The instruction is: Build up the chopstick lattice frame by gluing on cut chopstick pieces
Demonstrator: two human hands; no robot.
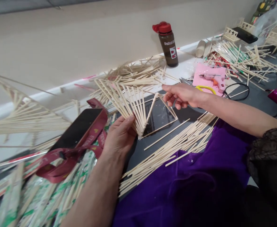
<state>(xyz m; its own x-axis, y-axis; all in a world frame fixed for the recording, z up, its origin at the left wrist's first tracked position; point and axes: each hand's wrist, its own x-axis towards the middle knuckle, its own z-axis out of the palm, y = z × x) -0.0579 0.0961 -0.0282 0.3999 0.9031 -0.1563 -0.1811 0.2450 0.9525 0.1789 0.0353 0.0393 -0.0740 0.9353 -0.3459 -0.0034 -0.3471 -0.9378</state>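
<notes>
My left hand pinches a fan-shaped frame of thin wooden sticks near its lower end, the thumb on top. From the narrow end, the sticks spread up and to the left. A four-sided stick outline extends to the right of the fan; I cannot tell whether it is all one piece with it. Just right of its upper corner hovers my right hand, thumb stretched out and fingers loosely bent apart, with nothing visible in it. Loose sticks lie in a row below, against purple cloth.
A phone with a red lanyard rests on wrapped chopsticks at left, before a larger stick model. Behind stand a red-capped bottle and stick piles. Yellow-handled scissors and a glue gun lie right.
</notes>
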